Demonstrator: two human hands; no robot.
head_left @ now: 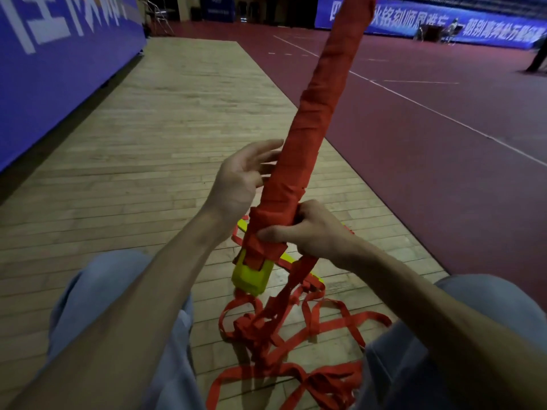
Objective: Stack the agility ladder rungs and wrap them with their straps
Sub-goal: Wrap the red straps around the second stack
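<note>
1. Rung bundle [310, 113]: the agility ladder's rungs are stacked into one long bar, wound almost end to end in red strap. It stands tilted, with its top leaning up and to the right, out of the top edge of the view.
2. The yellow end [251, 276] of the stack shows bare below the wrapping, low in the middle, just above the wooden floor [162, 128].
3. The right hand [313, 232] is clamped on the rung bundle near its lower end. Its fingers curl round the far side and its thumb lies across the front of the red wrapping.
4. The left hand [239, 179] is held a little higher on the bundle's left side, palm towards it, with the fingers straight and apart. The fingertips reach the wrapping, but whether they press on it cannot be told.
5. Loose straps [266, 329] hang down from just under the right hand. They lie in a tangled red heap on the floor between the person's knees.
6. A separate yellow rung [288, 257] lies flat on the floor behind the bundle's lower end, partly hidden by it and by the straps.
7. Light blue trouser legs [97, 291] frame the heap on both sides.
8. A blue banner wall [59, 54] with white characters runs along the left. A dark red court [444, 128] with white lines lies to the right of the wooden strip.
</note>
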